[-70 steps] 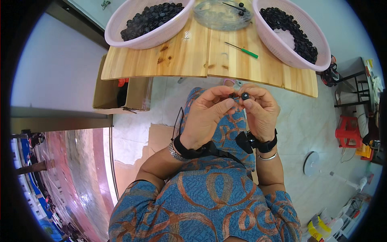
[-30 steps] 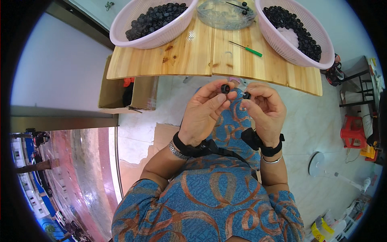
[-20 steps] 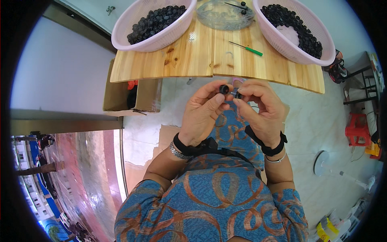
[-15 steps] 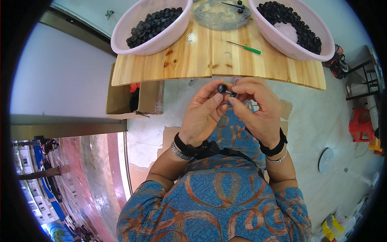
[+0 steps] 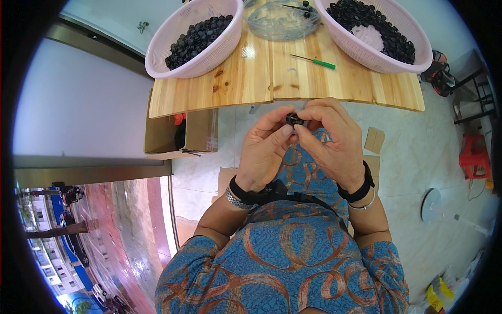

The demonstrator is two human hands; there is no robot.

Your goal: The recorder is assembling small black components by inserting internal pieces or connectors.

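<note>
In front of the table edge both my hands meet over a small black round part (image 5: 294,120), with a ribbed metal piece showing in its middle. My left hand (image 5: 265,152) pinches it between thumb and fingertips from the left. From the right, the thumb and index finger of my right hand (image 5: 333,136) close on the same part. My fingertips cover its ends, so I cannot tell whether it is one piece or two pressed together. A screwdriver (image 5: 321,64) with a green handle lies on the wooden table (image 5: 246,89) beyond my hands.
Two pink baskets, the left basket (image 5: 157,63) and the right basket (image 5: 426,60), hold many small black parts. Between them lies a clear plastic bag (image 5: 282,26) with a few black pieces on it. A cardboard box (image 5: 201,131) stands under the table's left; a red stool (image 5: 475,157) stands right.
My hands have drawn together, bringing the black ball-like piece and the piece on the right close with less gap between them. The view has shifted slightly.
</note>
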